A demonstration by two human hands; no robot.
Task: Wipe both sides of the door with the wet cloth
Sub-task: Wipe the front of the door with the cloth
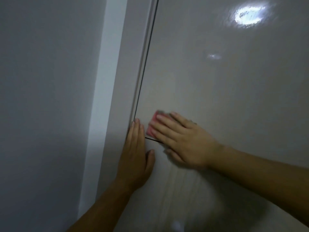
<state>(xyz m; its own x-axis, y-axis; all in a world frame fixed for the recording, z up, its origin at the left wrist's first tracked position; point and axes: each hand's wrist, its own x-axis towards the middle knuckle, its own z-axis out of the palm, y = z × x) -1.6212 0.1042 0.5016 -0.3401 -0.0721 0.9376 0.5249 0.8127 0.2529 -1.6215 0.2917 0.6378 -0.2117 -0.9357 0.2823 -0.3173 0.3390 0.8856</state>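
your right hand (180, 141) flat, fingers straight, pressing pink cloth (152, 127) on door (225, 97) | cloth near door's left edge | your left hand (136, 156) spread flat over that edge

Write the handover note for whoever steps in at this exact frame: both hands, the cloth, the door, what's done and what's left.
Left hand: flat, fingers straight, resting on the door beside the gap at the frame; it holds nothing.
Right hand: fingers spread flat, pressing the pink cloth against the door face.
Cloth: near the door's left edge, just above a thin dark horizontal line.
Done: wiping of this face is under way; how much is covered cannot be told, though faint streaks show below the hands.
Left: finish this face, then wipe the other side, which is not in view.
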